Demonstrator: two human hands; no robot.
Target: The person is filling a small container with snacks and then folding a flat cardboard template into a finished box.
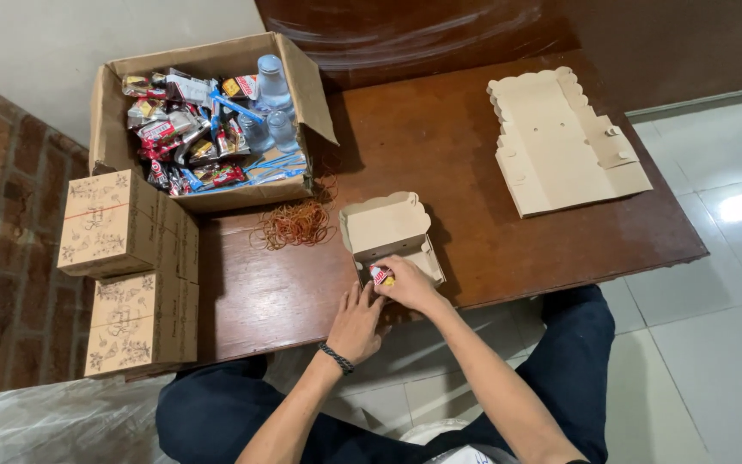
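Note:
A small open cardboard box [388,230] with a scalloped lid stands near the front edge of the brown wooden table [440,146]. My right hand [410,283] holds a small red and white snack packet [380,275] at the box's front left corner. My left hand [355,325], with a dark bracelet at the wrist, rests flat with fingers apart against the box's front side.
A large carton [113,129] of snack packets and water bottles sits at the table's back left. Rubber bands [295,223] lie beside it. Closed patterned boxes [122,225] are stacked at the left. Flat unfolded boxes [560,146] lie at the right.

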